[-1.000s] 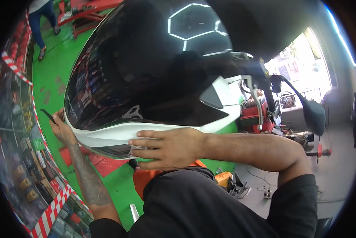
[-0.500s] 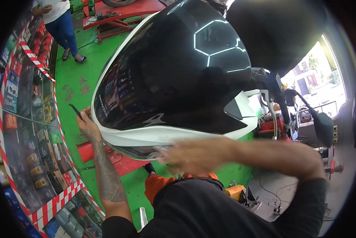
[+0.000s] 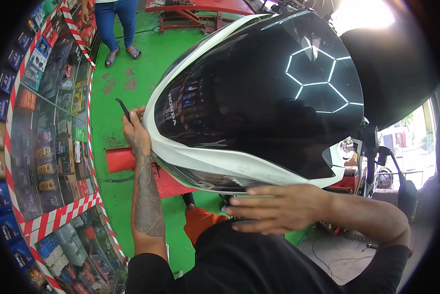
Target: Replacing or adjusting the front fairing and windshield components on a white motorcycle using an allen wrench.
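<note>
White and glossy black plastic makes the big front cover (image 3: 259, 117) of the motorcycle, which lies across the middle of the view, its narrow end pointing to the left and its wide end near the handlebar side, where one mirror (image 3: 407, 193) hangs. The left hand (image 3: 138, 138) is at this narrow end; its fingers are folded around a slim black tool (image 3: 125, 110), whose tip points up and away from the cover, and the same hand seems to rest against the white edge. The right hand (image 3: 283, 206) has its fingers stretched and a little apart, with nothing grasped, just beside the lower side of the cover, near the dark lamp strip (image 3: 207, 180). Whether it touches there, I cannot tell, because it is somewhat blurred.

I would judge that the step in hand is steadying or checking the cover along its lower edge, while the tool is kept ready but not applied. The next move, in my opinion, calls for a flat, gentle right palm on the white side, and for the tool tip to be kept clear of the shiny surface
</note>
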Tool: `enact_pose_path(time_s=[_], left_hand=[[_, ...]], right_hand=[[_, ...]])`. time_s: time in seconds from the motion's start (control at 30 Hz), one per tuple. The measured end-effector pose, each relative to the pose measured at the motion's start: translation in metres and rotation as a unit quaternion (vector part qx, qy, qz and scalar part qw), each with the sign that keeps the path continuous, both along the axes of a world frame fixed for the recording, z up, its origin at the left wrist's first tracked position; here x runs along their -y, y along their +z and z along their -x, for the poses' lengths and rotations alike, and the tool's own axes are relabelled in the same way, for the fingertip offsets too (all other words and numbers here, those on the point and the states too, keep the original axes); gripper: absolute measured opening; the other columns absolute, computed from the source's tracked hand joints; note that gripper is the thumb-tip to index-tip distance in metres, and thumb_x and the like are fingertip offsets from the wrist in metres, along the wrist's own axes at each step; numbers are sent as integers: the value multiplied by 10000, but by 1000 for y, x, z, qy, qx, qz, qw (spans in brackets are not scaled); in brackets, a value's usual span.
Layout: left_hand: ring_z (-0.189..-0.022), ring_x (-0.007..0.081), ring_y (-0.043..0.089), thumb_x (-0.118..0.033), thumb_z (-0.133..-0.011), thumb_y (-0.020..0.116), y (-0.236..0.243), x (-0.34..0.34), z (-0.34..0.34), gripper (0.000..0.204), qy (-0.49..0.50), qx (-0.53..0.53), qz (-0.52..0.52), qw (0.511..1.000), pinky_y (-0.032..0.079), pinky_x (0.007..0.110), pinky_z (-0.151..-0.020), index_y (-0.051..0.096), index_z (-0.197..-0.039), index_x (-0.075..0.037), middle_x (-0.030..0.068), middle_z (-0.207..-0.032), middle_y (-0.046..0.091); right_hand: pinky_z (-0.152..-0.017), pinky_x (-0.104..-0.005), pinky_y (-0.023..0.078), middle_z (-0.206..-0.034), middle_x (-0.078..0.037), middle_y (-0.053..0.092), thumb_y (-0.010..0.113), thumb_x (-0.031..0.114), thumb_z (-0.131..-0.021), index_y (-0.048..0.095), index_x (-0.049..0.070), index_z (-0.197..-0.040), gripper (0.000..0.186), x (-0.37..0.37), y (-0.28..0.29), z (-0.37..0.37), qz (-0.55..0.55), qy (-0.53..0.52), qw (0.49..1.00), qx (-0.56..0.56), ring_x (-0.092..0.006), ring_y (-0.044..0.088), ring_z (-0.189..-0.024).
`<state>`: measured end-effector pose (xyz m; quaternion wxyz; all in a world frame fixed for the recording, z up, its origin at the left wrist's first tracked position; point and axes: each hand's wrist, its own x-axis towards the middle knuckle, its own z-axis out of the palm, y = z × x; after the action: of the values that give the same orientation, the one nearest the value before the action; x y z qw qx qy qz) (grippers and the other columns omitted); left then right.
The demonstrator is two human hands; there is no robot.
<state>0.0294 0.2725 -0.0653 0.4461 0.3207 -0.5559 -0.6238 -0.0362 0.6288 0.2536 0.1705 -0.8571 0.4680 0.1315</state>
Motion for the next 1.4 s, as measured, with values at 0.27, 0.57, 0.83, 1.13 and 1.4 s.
enact_pose_path(time_s=[0.27,0.57,0.83,1.13,1.4], left_hand=[[-993,234,716,-221,-1172,415,-8,11,6,308,0,11,28,1000,572,378,-923,572,-1173,43,176,-1109,735],[-981,210,717,-253,-1176,417,-3,7,-8,338,5,63,55,996,569,352,-898,604,-1174,29,151,-1110,743],[-1039,252,733,-271,-1177,405,-15,12,6,353,-17,56,36,998,574,380,-946,554,-1238,43,191,-1186,743],[-1129,290,715,-304,-1182,376,-24,22,-7,402,-15,71,52,996,547,408,-1023,540,-1257,55,229,-1232,720],[-1127,278,709,-317,-1181,390,-26,24,3,409,-25,52,72,996,546,403,-1022,543,-1248,56,218,-1232,719]], right_hand=[[-1348,-510,155,-1748,-195,225,588,536,-993,414,182,-1571,700,90,-101,6,80,-97,991,39,-389,237,-1614],[-1349,-516,145,-1713,-193,315,531,487,-1044,451,143,-1558,623,-1,-33,-40,102,-97,984,106,-371,221,-1626],[-1348,-552,113,-1728,-178,296,526,480,-1048,489,227,-1554,568,65,-108,-4,101,-128,983,88,-389,221,-1621],[-1344,-534,157,-1653,-183,409,499,474,-1062,549,135,-1489,548,45,-92,-35,188,-135,963,138,-383,285,-1597],[-1345,-533,129,-1664,-153,415,485,491,-1070,544,143,-1506,561,23,-85,4,157,-110,979,-73,-380,283,-1599]])
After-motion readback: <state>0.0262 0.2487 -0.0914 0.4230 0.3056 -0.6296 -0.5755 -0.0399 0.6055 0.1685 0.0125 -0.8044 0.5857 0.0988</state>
